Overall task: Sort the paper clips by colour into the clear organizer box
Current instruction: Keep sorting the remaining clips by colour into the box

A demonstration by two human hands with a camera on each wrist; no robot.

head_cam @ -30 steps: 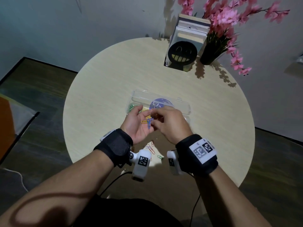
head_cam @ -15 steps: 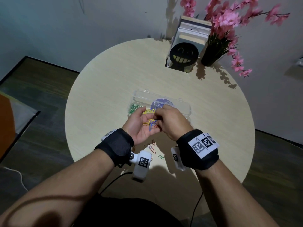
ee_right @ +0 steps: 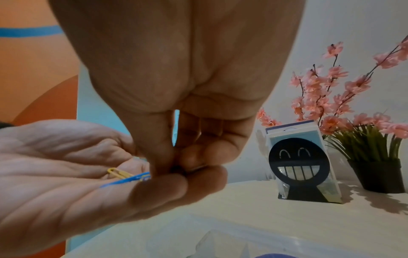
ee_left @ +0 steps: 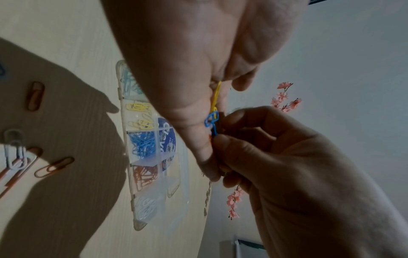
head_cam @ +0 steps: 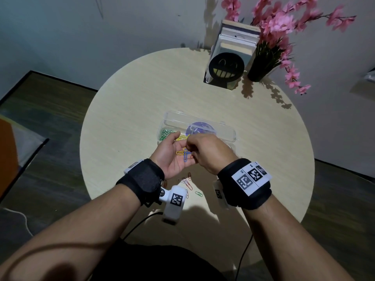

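Note:
My left hand [head_cam: 172,155] is palm up just in front of the clear organizer box [head_cam: 223,130]. A yellow clip [head_cam: 180,153] and a blue clip [head_cam: 185,157], hooked together, lie across its palm and fingers. My right hand [head_cam: 205,153] reaches in from the right. Its thumb and fingertips [ee_right: 159,162] pinch the blue clip [ee_left: 212,122] where it meets the yellow clip [ee_left: 217,94]. The box compartments [ee_left: 141,143] hold green, yellow, blue, orange and white clips, each colour apart.
Several loose clips [head_cam: 187,182], orange, white and one green [head_cam: 198,193], lie on the round table [head_cam: 125,122] near its front edge below my wrists. A smiley bookend with books [head_cam: 225,67] and a pot of pink flowers [head_cam: 261,65] stand at the back right.
Both hands have stayed joined in front of the box. The linked clips now lie lower in the left palm, and the right fingers have closed in tighter on them.

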